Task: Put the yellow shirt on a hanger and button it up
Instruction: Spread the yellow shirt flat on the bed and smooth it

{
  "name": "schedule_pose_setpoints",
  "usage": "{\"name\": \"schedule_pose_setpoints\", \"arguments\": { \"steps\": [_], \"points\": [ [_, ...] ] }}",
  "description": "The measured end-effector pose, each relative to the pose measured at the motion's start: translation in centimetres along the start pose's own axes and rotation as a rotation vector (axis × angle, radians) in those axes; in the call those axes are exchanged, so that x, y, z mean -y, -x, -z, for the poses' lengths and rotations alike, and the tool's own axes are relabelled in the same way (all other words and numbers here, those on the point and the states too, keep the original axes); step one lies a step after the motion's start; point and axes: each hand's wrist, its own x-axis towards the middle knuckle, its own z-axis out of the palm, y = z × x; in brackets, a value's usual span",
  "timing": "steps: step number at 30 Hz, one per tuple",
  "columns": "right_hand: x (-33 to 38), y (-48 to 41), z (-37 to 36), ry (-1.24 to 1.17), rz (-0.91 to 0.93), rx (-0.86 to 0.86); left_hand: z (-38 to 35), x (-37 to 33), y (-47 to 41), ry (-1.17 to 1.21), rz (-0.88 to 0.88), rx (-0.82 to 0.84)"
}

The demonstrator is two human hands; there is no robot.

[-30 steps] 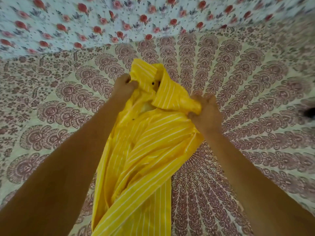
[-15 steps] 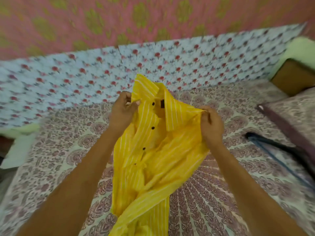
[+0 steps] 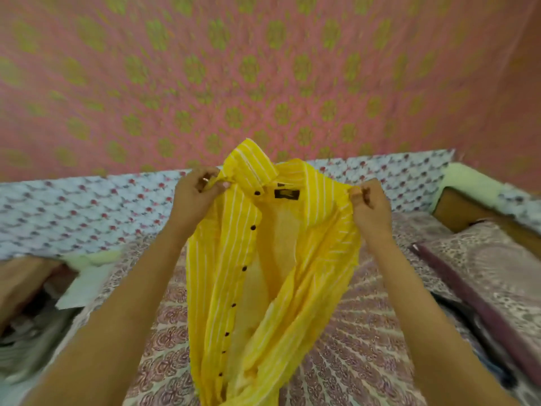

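Note:
The yellow shirt [image 3: 272, 273] with thin white stripes hangs unbuttoned in the air above the bed, its front open toward me. A row of dark buttons runs down its left placket and a black label shows inside the collar. My left hand [image 3: 196, 197] pinches the shirt at the left shoulder beside the collar. My right hand [image 3: 367, 205] pinches the right shoulder edge. The lower part of the shirt hangs bunched between my forearms. No hanger shows in the view.
Below lies a bed [image 3: 351, 361] with a maroon patterned sheet. A floral white-and-red cloth [image 3: 87, 209] runs along its far side under a pink patterned wall [image 3: 263, 68]. A pillow [image 3: 483, 259] lies at the right, and clutter sits at the left edge.
Both hands have lifted the shirt higher and spread its shoulders apart, so the front opened. The view tilted up from the bedsheet to the wall.

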Motion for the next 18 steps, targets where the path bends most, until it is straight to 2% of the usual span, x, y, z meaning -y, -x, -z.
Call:
{"name": "schedule_pose_setpoints", "arguments": {
  "steps": [3,8,13,18],
  "points": [
    [3.7,0.7,3.5,-0.041,0.104,-0.027,1.9,-4.8,0.6,0.081,-0.042,-0.016],
    [10.9,0.0,8.0,-0.008,0.266,-0.059,4.6,-11.5,0.5,0.084,-0.163,-0.058],
    [14.9,-2.0,9.6,-0.035,0.269,-0.113,6.8,-15.8,-1.1,0.099,-0.211,-0.179],
    [14.0,-4.0,8.6,-0.047,0.272,-0.116,6.7,-16.0,-3.3,0.025,-0.194,-0.145]
  ]
}}
